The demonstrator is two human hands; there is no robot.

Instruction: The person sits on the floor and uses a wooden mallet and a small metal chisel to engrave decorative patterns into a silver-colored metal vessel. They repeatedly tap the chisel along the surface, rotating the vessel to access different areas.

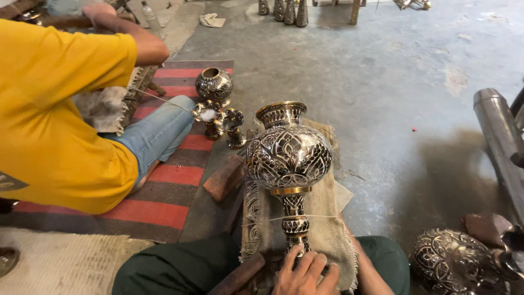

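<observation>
1 hand point(305, 273) shows at the bottom edge, its fingers curled over the foot of an engraved metal vase point(288, 158); whether it is the person's left or right I cannot tell, and the other hand is hidden. The vase lies on a strip of coarse, frayed burlap point(327, 213) draped over the person's lap in dark green trousers point(180, 267). Its round belly carries dense silver-and-black floral engraving, with polished brass bands at the flared mouth and along the knobbed, narrow stem. A thin pale thread point(322, 217) crosses the stem.

A reddish brick point(225, 177) lies on the concrete floor point(393, 82) just left of the burlap. Beyond it, a smaller engraved pot point(214, 86) and 2 small ornate pieces point(221, 123) stand at the edge of a red-and-grey striped rug point(164, 196). Another person in a yellow shirt point(54, 120) and blue jeans sits on that rug. A 2nd engraved vessel point(453, 262) lies at the lower right, below a dull grey metal pipe point(499, 136).
</observation>
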